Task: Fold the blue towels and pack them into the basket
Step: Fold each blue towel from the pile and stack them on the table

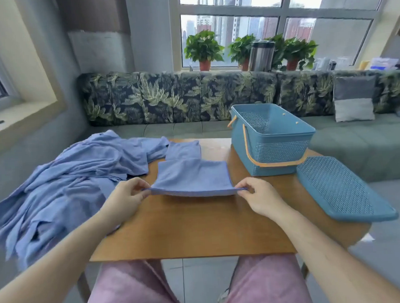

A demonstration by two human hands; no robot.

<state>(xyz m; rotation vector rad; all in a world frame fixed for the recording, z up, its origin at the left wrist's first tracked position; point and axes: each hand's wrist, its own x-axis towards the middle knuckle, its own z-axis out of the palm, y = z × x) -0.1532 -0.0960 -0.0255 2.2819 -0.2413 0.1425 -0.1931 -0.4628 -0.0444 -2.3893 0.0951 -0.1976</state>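
from my feed, the basket (273, 145) floor sits hidden behind its near wall, so i can't tell what's packed. the towel pile (75, 178) drapes over the table's (198, 228) left edge, covering it. my left hand (125, 199) and right hand (259, 197) each pinch a near corner of the folded towel (192, 177), thumb against curled fingers, holding its front edge just off the table, left of the basket.

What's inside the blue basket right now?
Inside the basket only its inner walls show, with no towel in sight. The near wall hides the floor, so something lying low could be missed. Its lid lies beside it.
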